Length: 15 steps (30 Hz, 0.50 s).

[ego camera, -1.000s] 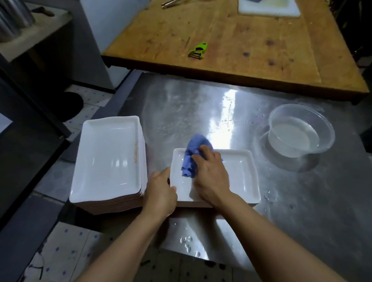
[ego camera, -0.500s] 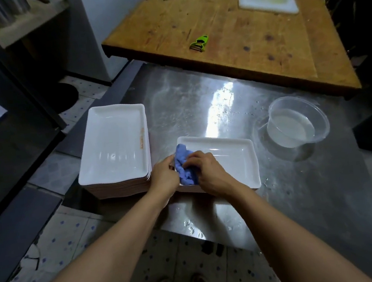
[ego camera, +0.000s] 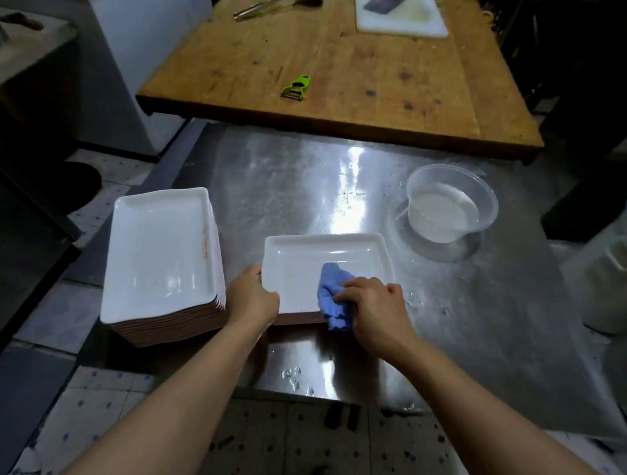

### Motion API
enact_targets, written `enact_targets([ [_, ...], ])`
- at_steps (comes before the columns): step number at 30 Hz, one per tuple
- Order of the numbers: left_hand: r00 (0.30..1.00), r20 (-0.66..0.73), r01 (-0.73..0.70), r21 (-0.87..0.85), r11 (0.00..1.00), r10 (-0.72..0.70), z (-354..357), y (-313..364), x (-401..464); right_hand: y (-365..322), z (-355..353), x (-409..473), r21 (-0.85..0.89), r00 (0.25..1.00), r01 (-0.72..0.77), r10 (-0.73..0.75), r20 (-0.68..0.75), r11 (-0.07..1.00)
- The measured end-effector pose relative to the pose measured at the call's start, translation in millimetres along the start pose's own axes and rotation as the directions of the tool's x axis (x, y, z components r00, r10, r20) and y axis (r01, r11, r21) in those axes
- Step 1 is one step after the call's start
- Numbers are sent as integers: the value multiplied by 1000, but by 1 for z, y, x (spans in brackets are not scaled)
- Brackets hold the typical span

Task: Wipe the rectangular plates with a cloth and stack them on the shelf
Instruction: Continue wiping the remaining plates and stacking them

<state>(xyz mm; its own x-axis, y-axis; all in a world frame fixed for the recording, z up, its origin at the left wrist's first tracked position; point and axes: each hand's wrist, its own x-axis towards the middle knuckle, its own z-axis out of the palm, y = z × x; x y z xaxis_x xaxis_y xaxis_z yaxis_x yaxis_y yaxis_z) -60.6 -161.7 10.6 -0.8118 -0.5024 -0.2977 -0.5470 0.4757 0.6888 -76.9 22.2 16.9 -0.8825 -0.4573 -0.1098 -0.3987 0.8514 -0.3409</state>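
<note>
Plate (ego camera: 326,264) flat on steel table (ego camera: 465,318), just right of stack (ego camera: 157,260), left of water bowl (ego camera: 450,205). Left hand (ego camera: 251,300) grips plate's left edge. Right hand (ego camera: 378,307) bunches cloth (ego camera: 331,297) on plate's near edge. Likely stiff, glazed, wet-slippery, breakable; hold by rim, short sides. Cloth soft, limp.

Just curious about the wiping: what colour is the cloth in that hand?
Blue; the cloth shows clearly in the head view, gripped by the right hand.
</note>
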Motion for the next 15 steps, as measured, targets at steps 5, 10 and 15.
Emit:
enact_targets([
  [5, 999, -22, -42, 18, 999, 42, 2, 1, -3, 27, -6, 8, -113, 986, -147, 137, -90, 983],
  [10, 995, -22, -96, 61, 994, 97, 2, 1, -4, 33, -9, 57, -130, 969, -226, 209, -131, 965],
  [15, 995, -38, -88, 80, 993, 91, 3, 4, -5, 11, 7, 66, -47, 993, -58, 53, -101, 997],
])
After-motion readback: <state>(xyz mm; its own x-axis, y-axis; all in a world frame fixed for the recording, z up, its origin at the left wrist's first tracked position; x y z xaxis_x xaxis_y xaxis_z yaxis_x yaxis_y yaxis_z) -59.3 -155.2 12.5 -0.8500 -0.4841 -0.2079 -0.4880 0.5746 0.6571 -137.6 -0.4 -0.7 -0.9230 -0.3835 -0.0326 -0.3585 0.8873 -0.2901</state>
